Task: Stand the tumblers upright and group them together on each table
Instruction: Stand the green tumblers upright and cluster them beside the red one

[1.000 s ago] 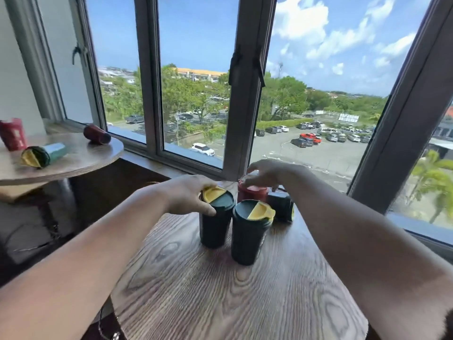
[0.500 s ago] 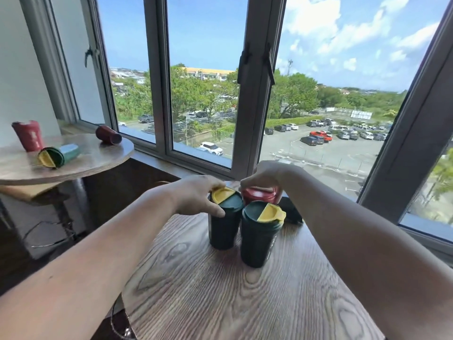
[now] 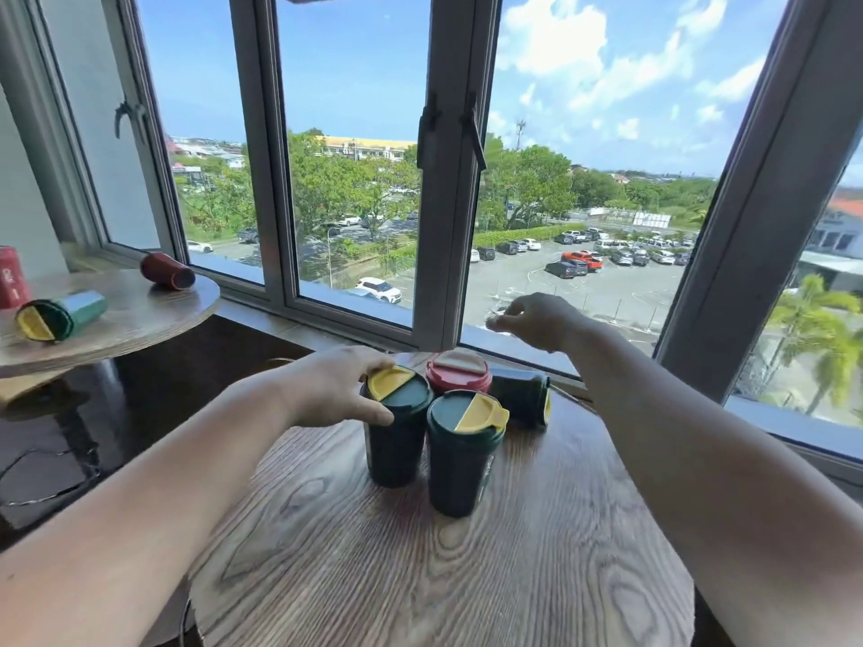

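On the round wooden table (image 3: 420,576) two dark green tumblers with yellow lids stand upright side by side, the left one (image 3: 397,441) and the right one (image 3: 460,464). Behind them a red tumbler (image 3: 460,373) stands upright. A fourth dark green tumbler (image 3: 523,396) lies on its side at the back right. My left hand (image 3: 336,387) grips the top of the left green tumbler. My right hand (image 3: 537,319) hovers empty above the back of the table, fingers loosely apart.
A second round table (image 3: 140,319) at the left carries a green tumbler (image 3: 60,315) on its side, a red tumbler (image 3: 167,271) on its side and an upright red tumbler (image 3: 11,282). Window frames (image 3: 448,226) run directly behind both tables.
My right hand has let go of the red tumbler and risen up and to the right. My left hand stays on the left green tumbler.
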Motion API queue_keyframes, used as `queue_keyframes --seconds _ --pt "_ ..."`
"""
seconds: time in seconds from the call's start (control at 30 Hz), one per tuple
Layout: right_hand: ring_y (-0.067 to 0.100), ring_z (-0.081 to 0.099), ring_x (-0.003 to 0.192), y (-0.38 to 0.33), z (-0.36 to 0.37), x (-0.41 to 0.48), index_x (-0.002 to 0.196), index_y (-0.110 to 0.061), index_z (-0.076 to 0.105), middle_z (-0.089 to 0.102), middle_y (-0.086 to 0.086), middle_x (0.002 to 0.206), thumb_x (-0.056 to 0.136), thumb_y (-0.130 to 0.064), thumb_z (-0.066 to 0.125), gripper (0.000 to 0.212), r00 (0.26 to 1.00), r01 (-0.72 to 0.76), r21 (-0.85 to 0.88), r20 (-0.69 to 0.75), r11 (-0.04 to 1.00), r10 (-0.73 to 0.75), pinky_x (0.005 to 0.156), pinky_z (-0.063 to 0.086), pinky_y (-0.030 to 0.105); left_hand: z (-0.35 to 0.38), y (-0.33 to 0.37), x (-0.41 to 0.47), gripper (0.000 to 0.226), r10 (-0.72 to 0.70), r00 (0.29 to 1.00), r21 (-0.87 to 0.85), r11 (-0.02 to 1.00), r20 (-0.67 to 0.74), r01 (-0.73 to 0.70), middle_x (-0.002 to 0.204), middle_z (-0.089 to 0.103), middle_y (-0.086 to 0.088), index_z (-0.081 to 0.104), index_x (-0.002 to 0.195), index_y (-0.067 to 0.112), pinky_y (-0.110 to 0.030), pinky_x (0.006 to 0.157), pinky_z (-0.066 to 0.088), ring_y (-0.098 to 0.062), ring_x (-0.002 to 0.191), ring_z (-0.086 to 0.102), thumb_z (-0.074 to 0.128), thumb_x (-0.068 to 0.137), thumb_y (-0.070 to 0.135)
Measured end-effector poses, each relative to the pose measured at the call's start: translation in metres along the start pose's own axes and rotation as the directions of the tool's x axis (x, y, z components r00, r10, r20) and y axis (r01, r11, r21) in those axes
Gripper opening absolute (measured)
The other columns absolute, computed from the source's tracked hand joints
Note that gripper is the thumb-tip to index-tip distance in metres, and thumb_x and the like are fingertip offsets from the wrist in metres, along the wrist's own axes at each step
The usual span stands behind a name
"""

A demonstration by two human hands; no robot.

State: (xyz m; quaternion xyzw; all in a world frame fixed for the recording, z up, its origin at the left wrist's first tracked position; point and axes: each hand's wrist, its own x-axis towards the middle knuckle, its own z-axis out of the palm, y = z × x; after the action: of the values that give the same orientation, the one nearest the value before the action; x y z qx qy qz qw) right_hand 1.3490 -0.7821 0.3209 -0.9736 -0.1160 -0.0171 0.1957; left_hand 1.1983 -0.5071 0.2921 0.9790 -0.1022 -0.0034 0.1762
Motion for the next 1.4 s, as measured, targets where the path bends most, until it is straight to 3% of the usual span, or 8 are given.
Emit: queue_keyframes --seconds 0.17,0.23,0.37,0.57,0.73,1.03,1.2,1.4 --pt "0.032 0.049 0.140 0.085 0.019 0.002 0.148 -0.018 0.053 0.048 0.011 0.158 0.067 -0.058 0.084 0.096 0.961 -0.193 0.074 0.216 0.978 0.174 0.116 0.040 0.047 -0.002 0.000 0.001 0.087 0.023 1.000 0.043 0.999 -0.008 -0.022 0.153 0.049 0.007 0.041 0.153 0.027 -0.027 0.112 0.033 -0.013 0.137 0.046 0.080 0.079 0.049" --pt "0.030 0.052 0.132 0.100 0.033 -0.004 0.146 -0.012 0.051 0.052 0.015 0.151 0.065 -0.053 0.088 0.098 0.934 -0.235 0.150 0.307 0.960 0.180 0.113 0.043 0.044 -0.004 -0.002 0.005 0.087 0.019 1.000 0.054 0.998 0.002 -0.019 0.151 0.051 0.008 0.043 0.152 0.029 -0.029 0.113 0.034 -0.012 0.135 0.048 0.081 0.076 0.051" --pt "0.026 0.059 0.106 0.120 0.062 -0.009 0.125 -0.017 0.057 0.062 0.011 0.122 0.076 -0.038 0.089 0.062 0.947 -0.221 0.304 0.293 0.927 0.130 0.091 0.050 0.040 -0.007 -0.003 0.008 0.089 0.002 1.000 0.062 0.998 0.018 -0.003 0.146 0.055 0.011 0.046 0.150 0.034 -0.032 0.112 0.038 -0.010 0.131 0.051 0.082 0.071 0.056" --pt "0.027 0.068 0.104 0.127 0.071 -0.007 0.125 -0.022 0.063 0.069 0.005 0.113 0.045 -0.055 0.092 0.092 0.984 -0.166 0.393 0.127 0.905 0.125 0.095 0.059 0.051 -0.007 -0.001 0.008 0.089 -0.022 0.999 0.081 0.996 0.029 0.020 0.146 0.056 0.010 0.045 0.149 0.037 -0.037 0.112 0.039 -0.014 0.132 0.051 0.082 0.071 0.057" --pt "0.022 0.067 0.088 0.095 0.026 -0.021 0.122 -0.019 0.063 0.069 0.004 0.100 0.064 -0.041 0.094 0.070 0.996 -0.064 0.349 -0.032 0.935 0.081 0.076 0.060 0.037 -0.006 0.001 0.008 0.089 -0.005 1.000 0.091 0.996 0.031 0.002 0.149 0.053 0.010 0.044 0.151 0.033 -0.034 0.112 0.037 -0.013 0.133 0.049 0.081 0.073 0.055" --pt "0.032 0.072 0.088 -0.020 -0.083 -0.066 0.130 -0.008 0.062 0.068 0.012 0.102 0.076 -0.034 0.087 0.065 0.976 0.148 0.217 -0.189 0.965 -0.107 0.080 0.064 0.055 0.006 -0.017 0.005 0.088 0.090 0.996 0.019 0.996 0.002 -0.090 0.154 0.046 0.007 0.039 0.154 0.022 -0.027 0.110 0.035 -0.014 0.136 0.046 0.074 0.080 0.058" --pt "0.027 0.073 0.081 -0.081 -0.097 -0.102 0.114 -0.008 0.067 0.071 0.013 0.099 0.084 -0.032 0.081 0.041 0.985 0.111 0.116 -0.146 0.987 -0.094 0.055 0.063 0.032 0.006 -0.036 0.006 0.081 0.182 0.983 -0.034 0.983 0.031 -0.181 0.160 0.037 0.007 0.033 0.157 0.024 -0.036 0.118 0.031 -0.016 0.143 0.039 0.067 0.088 0.051" --pt "0.030 0.073 0.086 -0.139 -0.095 -0.146 0.109 -0.005 0.073 0.073 0.015 0.099 0.085 -0.039 0.080 0.043 0.991 -0.075 0.023 -0.106 0.997 0.077 0.049 0.060 0.029 -0.005 -0.044 0.009 0.068 0.325 0.940 -0.023 0.946 0.101 -0.325 0.161 0.035 0.000 0.033 0.157 0.017 -0.031 0.116 0.027 -0.019 0.143 0.038 0.061 0.098 0.031"
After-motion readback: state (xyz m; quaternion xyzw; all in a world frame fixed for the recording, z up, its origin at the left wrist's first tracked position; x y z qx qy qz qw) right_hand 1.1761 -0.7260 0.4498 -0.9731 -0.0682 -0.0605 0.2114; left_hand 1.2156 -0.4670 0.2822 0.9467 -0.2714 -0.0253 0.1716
